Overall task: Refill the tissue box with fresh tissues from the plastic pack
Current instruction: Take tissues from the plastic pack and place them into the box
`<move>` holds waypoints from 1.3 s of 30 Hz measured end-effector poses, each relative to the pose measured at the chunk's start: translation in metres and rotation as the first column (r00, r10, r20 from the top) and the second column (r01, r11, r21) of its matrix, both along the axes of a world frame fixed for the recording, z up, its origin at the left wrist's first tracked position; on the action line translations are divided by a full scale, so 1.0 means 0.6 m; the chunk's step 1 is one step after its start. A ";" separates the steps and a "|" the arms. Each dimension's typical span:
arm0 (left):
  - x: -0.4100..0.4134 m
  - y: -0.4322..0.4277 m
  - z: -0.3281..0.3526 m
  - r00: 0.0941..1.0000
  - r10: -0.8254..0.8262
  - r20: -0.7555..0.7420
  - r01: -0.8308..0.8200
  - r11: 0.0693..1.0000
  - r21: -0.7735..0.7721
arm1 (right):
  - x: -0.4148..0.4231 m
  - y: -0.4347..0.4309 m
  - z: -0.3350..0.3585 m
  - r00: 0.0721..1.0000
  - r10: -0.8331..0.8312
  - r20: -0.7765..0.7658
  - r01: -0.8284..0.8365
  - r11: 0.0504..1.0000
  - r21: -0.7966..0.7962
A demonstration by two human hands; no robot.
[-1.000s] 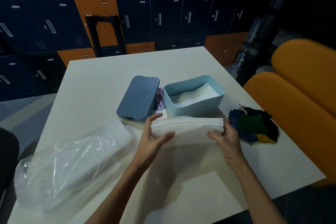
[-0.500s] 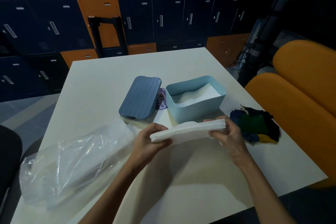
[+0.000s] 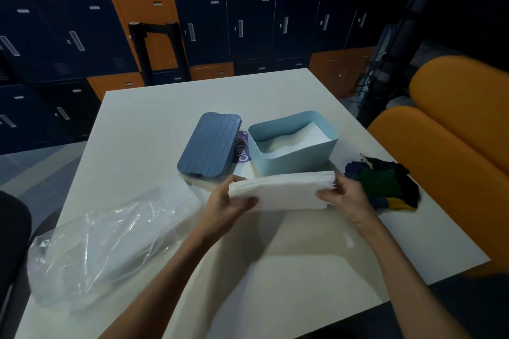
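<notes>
Navy and orange lockers (image 3: 248, 22) stand behind the pale tabletop (image 3: 165, 124). Left hand (image 3: 228, 208) and right hand (image 3: 345, 198) each grip an end of the white tissue stack (image 3: 283, 191), fingers curled round it, at 6 o'clock from the open light-blue plastic box (image 3: 297, 159); the crumpled clear plastic pack (image 3: 110, 239) lies at 8 o'clock

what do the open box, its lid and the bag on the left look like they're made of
Box: likely smooth matte plastic, pale blue, rounded moulded corners. Lid: probably the same, darker blue, with moulded ribs. Bag: thin clear plastic film; it is see-through, crinkled and glints.
</notes>
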State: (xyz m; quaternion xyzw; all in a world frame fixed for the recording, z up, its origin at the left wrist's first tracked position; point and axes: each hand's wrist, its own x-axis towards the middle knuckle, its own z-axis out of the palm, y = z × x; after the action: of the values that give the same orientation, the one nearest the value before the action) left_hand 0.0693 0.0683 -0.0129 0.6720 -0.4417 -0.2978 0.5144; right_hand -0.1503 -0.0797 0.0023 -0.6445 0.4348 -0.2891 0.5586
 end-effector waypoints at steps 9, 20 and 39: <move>-0.019 0.004 -0.007 0.993 0.112 -0.047 -0.112 0.994 0.004 | 0.004 0.008 0.003 0.998 -0.007 -0.066 0.001 0.996 -0.092; -0.014 -0.147 0.171 0.968 0.250 -0.025 -0.250 0.968 0.025 | 0.024 -0.139 0.168 0.989 -0.137 -0.049 0.112 0.932 -0.344; -0.041 -0.256 0.144 0.568 -0.125 0.813 -0.568 0.656 0.497 | 0.099 -0.267 0.111 0.675 -0.150 -0.722 -0.470 0.666 -0.579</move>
State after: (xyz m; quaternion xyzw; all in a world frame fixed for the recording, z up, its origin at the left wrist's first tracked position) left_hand 0.0448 -0.0851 0.0737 0.9286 -0.3688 -0.0396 -0.0081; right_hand -0.0907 -0.2397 0.0687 -0.9084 0.3998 -0.1047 0.0631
